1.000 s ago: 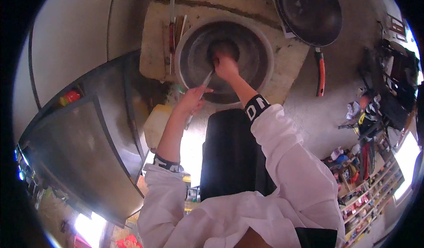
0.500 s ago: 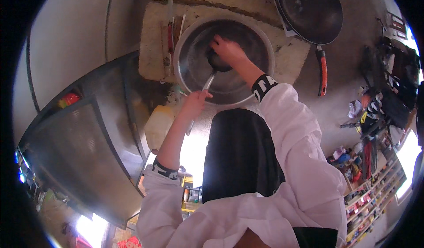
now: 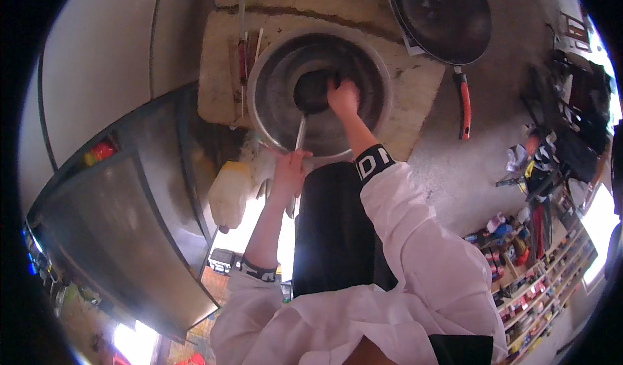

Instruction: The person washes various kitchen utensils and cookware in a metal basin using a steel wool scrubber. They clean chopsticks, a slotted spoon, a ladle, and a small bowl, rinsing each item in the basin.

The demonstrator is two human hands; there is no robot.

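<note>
The left hand (image 3: 290, 170) is clamped on a ladle (image 3: 300, 134) handle at the big metal bowl (image 3: 272, 99) rim, steadying it, while the right hand (image 3: 342, 97) presses closed on the dark bowl end (image 3: 311, 91) inside.

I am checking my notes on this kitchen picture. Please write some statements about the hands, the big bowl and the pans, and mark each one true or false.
1. The right hand reaches into the large metal bowl. True.
2. The left hand holds a long metal handle at the bowl's near rim. True.
3. The dark pan with the red handle lies inside the metal bowl. False: it lies apart, to the right of the bowl.
4. Both hands are inside the bowl. False: only the right hand is inside; the left hand is at the rim.
5. A pale plastic jug stands left of the left forearm. True.
</note>
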